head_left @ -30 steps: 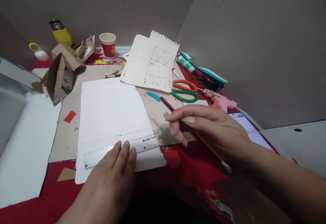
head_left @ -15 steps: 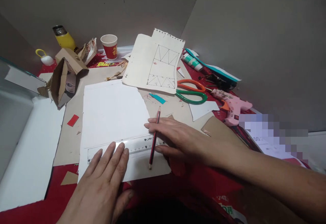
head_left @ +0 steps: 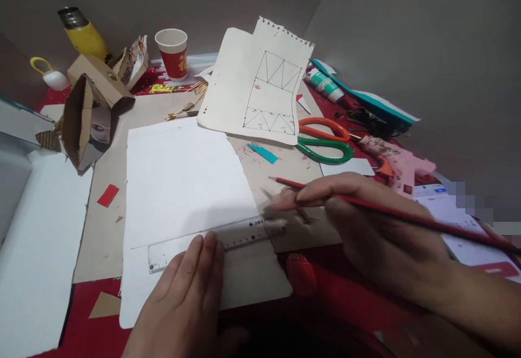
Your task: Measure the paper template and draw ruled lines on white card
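Note:
A clear plastic ruler [head_left: 240, 237] lies slantwise across the lower part of a white sheet [head_left: 183, 173]. My left hand [head_left: 183, 293] rests flat on the ruler, fingers stretched out and side by side. A thin line runs along the ruler's upper edge at its left end. To the right of the sheet, my right hand [head_left: 362, 222] is raised, its fingers closed round a red and black pencil [head_left: 401, 216]. The pencil's tip points left, above the table and off the sheet. Motion blurs some of the right hand's fingers.
Notebook paper [head_left: 268, 97] with drawn triangles lies behind the sheet. Green and orange handled scissors [head_left: 323, 151], a pink glue gun [head_left: 411, 168] and a phone [head_left: 464, 228] lie right. Cardboard pieces [head_left: 89, 119], a paper cup [head_left: 173, 57] and a yellow bottle [head_left: 87, 38] stand at the back left.
My right hand has lifted off the ruler's right end and moved right; the pencil has swung from nearly upright to almost level. My left hand stays on the ruler. The camera view has shifted slightly.

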`<state>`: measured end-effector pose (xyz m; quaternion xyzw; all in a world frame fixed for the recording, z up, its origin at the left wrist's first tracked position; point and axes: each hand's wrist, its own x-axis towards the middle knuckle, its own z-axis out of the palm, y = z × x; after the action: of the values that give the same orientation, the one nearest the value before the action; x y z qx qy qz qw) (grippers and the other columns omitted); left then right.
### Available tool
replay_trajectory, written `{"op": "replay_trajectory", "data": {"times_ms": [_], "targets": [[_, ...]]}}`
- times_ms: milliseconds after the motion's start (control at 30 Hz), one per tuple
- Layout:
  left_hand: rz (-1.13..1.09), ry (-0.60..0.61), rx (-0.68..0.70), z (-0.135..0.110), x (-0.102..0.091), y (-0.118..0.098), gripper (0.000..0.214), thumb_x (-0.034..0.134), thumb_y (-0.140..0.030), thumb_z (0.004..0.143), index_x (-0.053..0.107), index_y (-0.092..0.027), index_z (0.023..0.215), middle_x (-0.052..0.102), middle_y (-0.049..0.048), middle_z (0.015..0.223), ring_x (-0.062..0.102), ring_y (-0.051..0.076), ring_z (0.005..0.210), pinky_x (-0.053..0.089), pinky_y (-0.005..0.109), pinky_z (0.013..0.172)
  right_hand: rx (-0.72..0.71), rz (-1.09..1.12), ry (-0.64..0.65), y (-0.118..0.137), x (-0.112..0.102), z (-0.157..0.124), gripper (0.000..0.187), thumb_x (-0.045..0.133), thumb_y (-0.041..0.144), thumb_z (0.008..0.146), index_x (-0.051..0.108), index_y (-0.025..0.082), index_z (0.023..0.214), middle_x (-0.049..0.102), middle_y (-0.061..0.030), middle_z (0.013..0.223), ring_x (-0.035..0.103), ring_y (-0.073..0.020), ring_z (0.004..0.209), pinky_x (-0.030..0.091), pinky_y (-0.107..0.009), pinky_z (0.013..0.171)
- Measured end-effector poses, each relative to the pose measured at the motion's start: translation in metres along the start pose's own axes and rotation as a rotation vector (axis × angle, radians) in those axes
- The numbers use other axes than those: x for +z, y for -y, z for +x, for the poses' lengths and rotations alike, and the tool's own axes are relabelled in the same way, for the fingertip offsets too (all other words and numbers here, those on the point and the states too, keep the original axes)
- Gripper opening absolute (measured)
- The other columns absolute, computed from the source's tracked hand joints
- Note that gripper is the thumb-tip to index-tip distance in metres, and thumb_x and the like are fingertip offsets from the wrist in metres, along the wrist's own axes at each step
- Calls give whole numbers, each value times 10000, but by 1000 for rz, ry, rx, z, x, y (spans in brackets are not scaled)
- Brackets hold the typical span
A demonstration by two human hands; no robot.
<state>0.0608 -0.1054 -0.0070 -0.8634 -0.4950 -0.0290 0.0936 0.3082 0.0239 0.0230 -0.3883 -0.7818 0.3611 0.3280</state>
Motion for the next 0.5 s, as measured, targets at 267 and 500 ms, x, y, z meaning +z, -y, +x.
{"op": "replay_trajectory", "data": {"times_ms": [267, 500], "targets": [[-12, -57, 42, 4, 6, 1, 774, 478, -655, 879, 553, -35, 1337, 612, 184, 1376, 555, 302, 1216, 469, 349, 904, 64, 365, -16, 11, 30, 5, 251, 520, 427, 988, 704, 297, 1098, 728, -50, 863, 712, -208, 775, 622, -377, 691], [-34, -55, 45, 4, 6, -2, 675, 392, -604, 952, 571, -69, 1324, 623, 148, 1372, 536, 272, 1226, 435, 343, 933, 192, 431, -23, 0, 48, 9, 88, 695, 299, 887, 739, 267, 955, 728, -23, 788, 693, -164, 728, 591, -274, 639]]}}
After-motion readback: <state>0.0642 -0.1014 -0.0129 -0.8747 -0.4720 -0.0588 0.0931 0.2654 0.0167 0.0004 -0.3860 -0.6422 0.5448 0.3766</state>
